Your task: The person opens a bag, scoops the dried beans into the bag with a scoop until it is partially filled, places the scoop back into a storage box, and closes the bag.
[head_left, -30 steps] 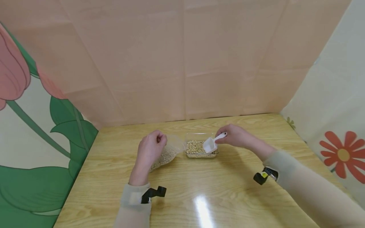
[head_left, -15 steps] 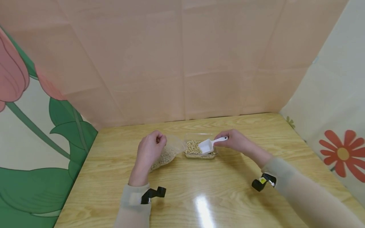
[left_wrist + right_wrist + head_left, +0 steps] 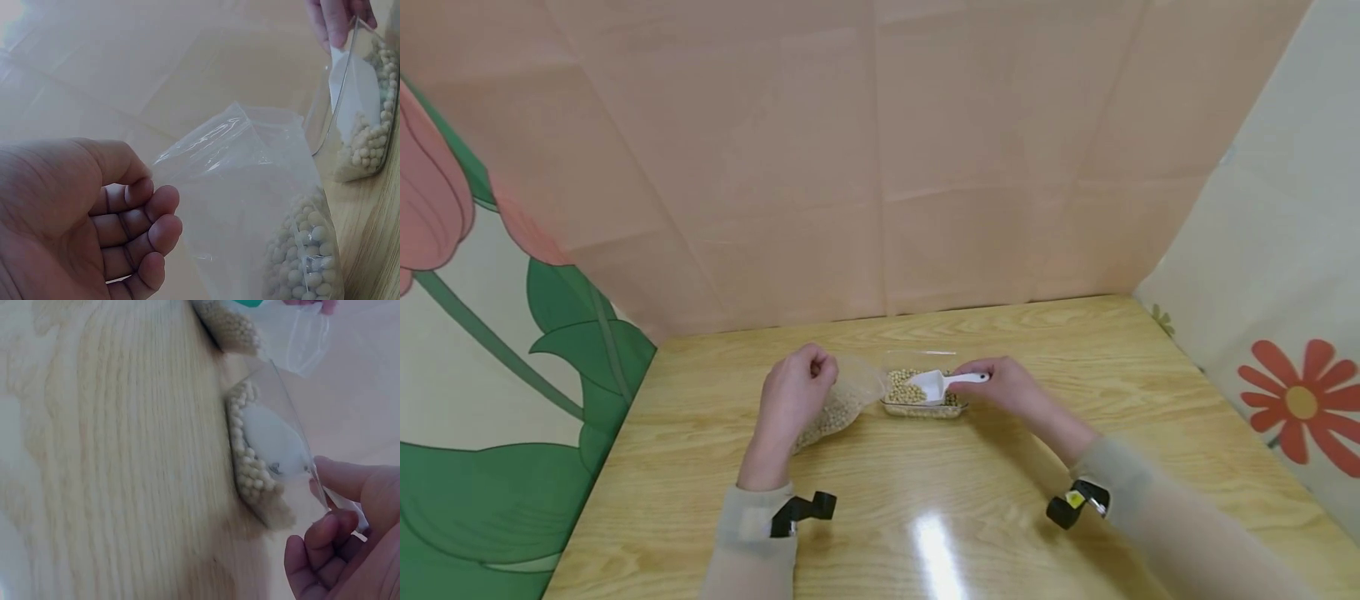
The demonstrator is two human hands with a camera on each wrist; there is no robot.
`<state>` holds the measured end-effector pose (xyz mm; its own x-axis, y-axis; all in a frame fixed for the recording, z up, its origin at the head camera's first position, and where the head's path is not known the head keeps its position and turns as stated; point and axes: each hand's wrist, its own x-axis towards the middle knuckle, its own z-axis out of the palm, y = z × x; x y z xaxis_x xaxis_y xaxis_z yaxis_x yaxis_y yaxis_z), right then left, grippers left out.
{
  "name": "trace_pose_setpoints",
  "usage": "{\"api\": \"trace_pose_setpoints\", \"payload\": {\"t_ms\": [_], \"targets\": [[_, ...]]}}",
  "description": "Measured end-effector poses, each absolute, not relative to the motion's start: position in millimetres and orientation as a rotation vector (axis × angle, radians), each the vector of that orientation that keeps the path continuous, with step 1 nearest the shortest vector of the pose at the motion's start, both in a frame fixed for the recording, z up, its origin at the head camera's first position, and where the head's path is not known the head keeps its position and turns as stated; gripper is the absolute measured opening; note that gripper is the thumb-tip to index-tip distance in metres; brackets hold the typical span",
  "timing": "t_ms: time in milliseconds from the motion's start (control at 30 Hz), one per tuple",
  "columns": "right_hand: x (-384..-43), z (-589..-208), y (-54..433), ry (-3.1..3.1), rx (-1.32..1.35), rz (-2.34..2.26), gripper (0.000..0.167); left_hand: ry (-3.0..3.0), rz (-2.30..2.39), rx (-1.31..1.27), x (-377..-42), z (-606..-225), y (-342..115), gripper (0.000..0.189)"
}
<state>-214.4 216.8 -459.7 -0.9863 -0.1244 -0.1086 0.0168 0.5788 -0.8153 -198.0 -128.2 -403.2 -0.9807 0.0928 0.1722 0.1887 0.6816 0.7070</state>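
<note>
My left hand [image 3: 797,387] pinches the top edge of a clear plastic bag [image 3: 237,162] between thumb and forefinger, its other fingers curled. Pale round beans [image 3: 306,250] fill the bag's lower part, which rests on the table. To the right of the bag stands a clear rectangular container [image 3: 925,411] with more beans [image 3: 253,478] inside. By its handle my right hand [image 3: 1007,385] holds a white scoop [image 3: 931,385]. The scoop's bowl is down inside the container, its front edge among the beans at the left.
Everything stands on a wood-grain table [image 3: 880,500]. A pink cloth backdrop [image 3: 880,167] rises behind the table's far edge. Flower-printed panels [image 3: 1300,400] flank it on both sides. Each sleeve carries a black wrist camera [image 3: 805,510].
My right hand has lowered and moved left, bringing the scoop from a tilted pose over the container down into the beans. My left hand keeps its hold on the bag.
</note>
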Motion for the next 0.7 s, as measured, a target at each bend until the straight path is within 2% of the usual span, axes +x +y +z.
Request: {"api": "trace_pose_setpoints", "payload": {"t_ms": [267, 700], "targets": [[-214.1, -476.4, 206.5, 2.624, -0.025, -1.469, 0.042, -2.76, -1.184, -0.24, -196.8, -402.1, -126.6, 0.018], [-216.6, -487.3, 199.5, 2.59, 0.016, -1.551, 0.039, -2.763, -1.196, -0.224, -198.1, -402.6, -127.0, 0.018]]}}
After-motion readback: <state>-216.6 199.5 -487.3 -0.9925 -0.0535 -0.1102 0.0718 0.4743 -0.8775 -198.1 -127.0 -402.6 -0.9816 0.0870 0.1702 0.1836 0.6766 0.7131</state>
